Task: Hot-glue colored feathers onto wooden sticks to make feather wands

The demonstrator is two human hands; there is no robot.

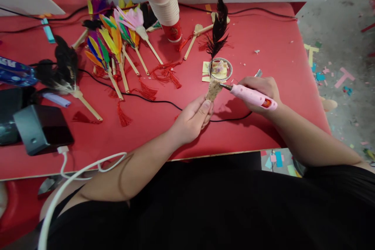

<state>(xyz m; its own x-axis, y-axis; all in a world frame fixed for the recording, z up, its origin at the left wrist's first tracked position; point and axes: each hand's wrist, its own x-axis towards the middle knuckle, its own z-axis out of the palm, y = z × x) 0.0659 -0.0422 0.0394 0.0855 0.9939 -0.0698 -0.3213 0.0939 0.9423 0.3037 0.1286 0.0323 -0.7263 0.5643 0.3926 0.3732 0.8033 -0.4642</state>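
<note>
My left hand (195, 116) is closed in a pinch on a small tan wooden piece (213, 90) from which a black feather (218, 31) rises upright. My right hand (262, 90) is wrapped round a pink glue gun (252, 96). The gun's metal tip touches the top of the tan piece. Just behind the tip sits a small round dish (227, 71) with yellowish scraps in it. Both hands hover over the red table (263, 47).
Several finished feather fans (117, 47) with wooden handles and red tassels lie at the left centre. A stack of red and white paper cups (165, 4) leans at the back. A black box (41, 127) with a white cable, a black cord (164, 101) and a blue bottle (14, 72) lie at the left. Paper scraps litter the floor (336, 66) at the right.
</note>
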